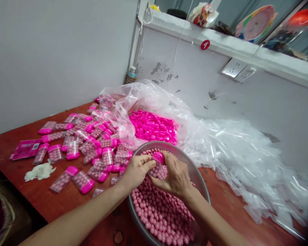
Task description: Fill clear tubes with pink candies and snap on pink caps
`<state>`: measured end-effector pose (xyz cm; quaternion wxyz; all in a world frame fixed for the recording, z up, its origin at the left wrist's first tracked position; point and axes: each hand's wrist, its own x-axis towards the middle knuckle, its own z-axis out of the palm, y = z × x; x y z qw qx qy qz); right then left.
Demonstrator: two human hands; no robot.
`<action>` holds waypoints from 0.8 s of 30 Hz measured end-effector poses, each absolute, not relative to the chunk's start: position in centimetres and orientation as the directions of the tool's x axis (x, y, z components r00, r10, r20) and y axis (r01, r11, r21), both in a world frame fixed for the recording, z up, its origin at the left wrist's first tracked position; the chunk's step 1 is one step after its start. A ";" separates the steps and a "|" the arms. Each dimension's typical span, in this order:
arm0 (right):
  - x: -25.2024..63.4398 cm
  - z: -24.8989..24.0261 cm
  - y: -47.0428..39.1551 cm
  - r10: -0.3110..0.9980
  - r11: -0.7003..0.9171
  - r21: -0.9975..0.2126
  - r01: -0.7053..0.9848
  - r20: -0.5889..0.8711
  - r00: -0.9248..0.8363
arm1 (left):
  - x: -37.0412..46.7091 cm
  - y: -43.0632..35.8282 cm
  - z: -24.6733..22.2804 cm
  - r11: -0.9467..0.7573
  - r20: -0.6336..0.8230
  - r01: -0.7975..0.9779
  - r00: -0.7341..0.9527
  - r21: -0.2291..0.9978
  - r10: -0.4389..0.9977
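Forearms [213, 218] sit nearest my camera; over the beads [159, 215], my left hand [137, 169] and right hand [176, 172] both clamp the box [159, 171], long axis pointing away, cap [158, 157] farthest.

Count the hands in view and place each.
2. Left hand: at the left side of the pink-capped container. Right hand: around its right side. Both are over the metal bowl. Some fingertips are hidden; no other hand shows.

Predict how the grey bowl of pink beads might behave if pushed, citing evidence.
The bowl would probably resist a push, given its many beads. Those look round and loose, so they would likely roll and shift inside.
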<state>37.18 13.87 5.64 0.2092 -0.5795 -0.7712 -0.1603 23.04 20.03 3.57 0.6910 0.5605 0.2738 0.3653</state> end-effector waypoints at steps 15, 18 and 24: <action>37.2 6.6 13.1 0.896 0.262 -0.025 0.965 0.378 -0.234 | 23.2 19.8 3.9 0.037 0.062 -0.163 0.563 0.986 0.824; 37.0 5.8 13.4 0.875 0.263 -0.028 0.964 0.427 -0.227 | 23.1 19.9 3.8 0.036 0.074 -0.187 0.547 0.982 0.834; 36.9 5.8 14.1 0.866 0.307 0.006 0.952 0.412 -0.282 | 23.5 19.9 3.2 -0.009 0.097 -0.162 0.544 0.987 0.834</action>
